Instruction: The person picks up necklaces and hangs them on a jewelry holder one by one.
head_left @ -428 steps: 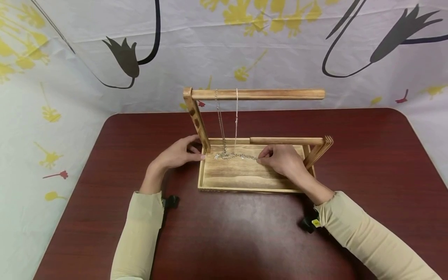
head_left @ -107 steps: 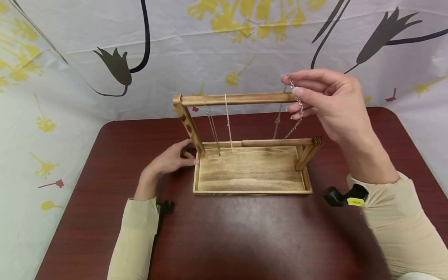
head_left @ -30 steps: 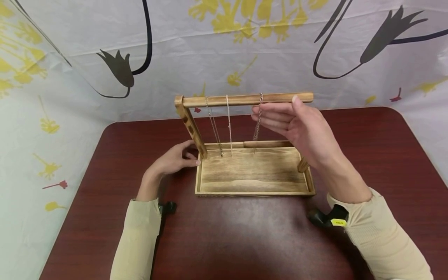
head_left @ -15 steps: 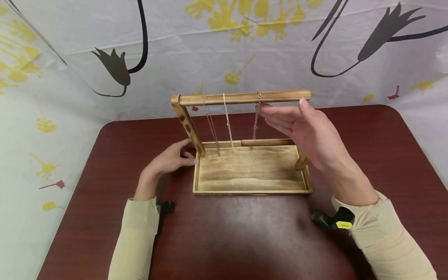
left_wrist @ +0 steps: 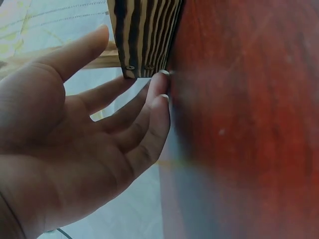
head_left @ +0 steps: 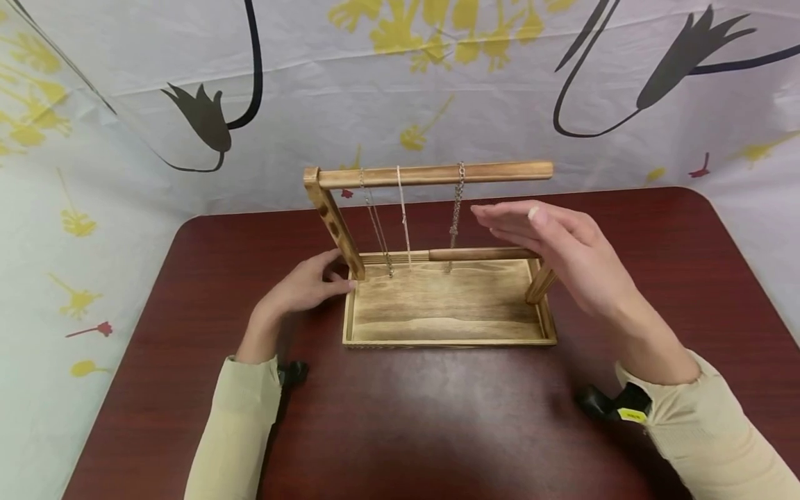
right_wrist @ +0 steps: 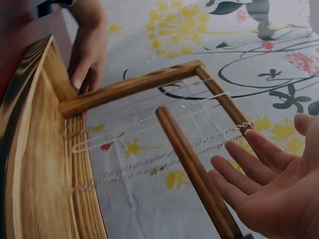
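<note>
A wooden jewelry stand point(head_left: 450, 298) has a tray base, a top bar point(head_left: 506, 171) and a shorter lower bar point(head_left: 481, 254). Three necklaces hang over the top bar: a thin chain point(head_left: 378, 226) at left, a pale strand point(head_left: 403, 215), and a thicker silver chain point(head_left: 456, 208) toward the right. My left hand point(head_left: 303, 283) holds the stand's left end, thumb point(left_wrist: 82, 52) on one side and fingers point(left_wrist: 158, 119) on the other. My right hand point(head_left: 578, 257) is held with fingers straight, just right of the silver chain, its fingertips point(right_wrist: 251, 137) overlapping it in the right wrist view.
The stand rests on a dark red table point(head_left: 437, 417) with rounded back corners. Behind it hangs a white cloth point(head_left: 312, 104) printed with flowers. Dark wrist cameras point(head_left: 615, 403) are strapped at both sleeves.
Earlier, the right hand lifted the silver chain from the tray and hung it over the top bar. In the last second it has drawn away, right and down. The left hand stays put.
</note>
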Demonstrator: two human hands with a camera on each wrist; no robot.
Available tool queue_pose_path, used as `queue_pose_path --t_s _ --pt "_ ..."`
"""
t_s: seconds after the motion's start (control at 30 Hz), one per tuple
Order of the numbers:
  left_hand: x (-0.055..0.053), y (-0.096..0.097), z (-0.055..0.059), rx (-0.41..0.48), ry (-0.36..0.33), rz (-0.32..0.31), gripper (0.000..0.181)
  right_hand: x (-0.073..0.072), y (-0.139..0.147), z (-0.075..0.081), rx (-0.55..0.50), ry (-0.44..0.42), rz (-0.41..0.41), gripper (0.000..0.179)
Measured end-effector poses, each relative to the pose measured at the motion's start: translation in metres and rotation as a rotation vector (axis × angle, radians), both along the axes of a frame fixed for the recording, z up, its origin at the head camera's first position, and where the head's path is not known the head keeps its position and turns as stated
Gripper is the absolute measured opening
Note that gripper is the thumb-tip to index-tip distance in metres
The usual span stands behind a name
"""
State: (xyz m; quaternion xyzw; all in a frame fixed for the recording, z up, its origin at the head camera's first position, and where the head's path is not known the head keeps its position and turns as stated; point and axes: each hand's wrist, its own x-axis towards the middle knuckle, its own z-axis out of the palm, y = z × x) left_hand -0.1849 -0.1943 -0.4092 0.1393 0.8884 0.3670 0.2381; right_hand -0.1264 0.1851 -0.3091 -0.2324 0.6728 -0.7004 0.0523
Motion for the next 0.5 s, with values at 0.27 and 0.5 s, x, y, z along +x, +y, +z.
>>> queue_pose_path --t_s 0.27,0.5 --pt "0.000 0.004 0.009 -0.075 0.140 -0.046 0.048 0.010 0.011 0.002 0.354 0.154 -0.180 0.032" --pt "0.009 0.005 0.012 -0.239 0.257 -0.009 0.077 0.011 0.021 -0.003 0.503 0.244 -0.264 0.034"
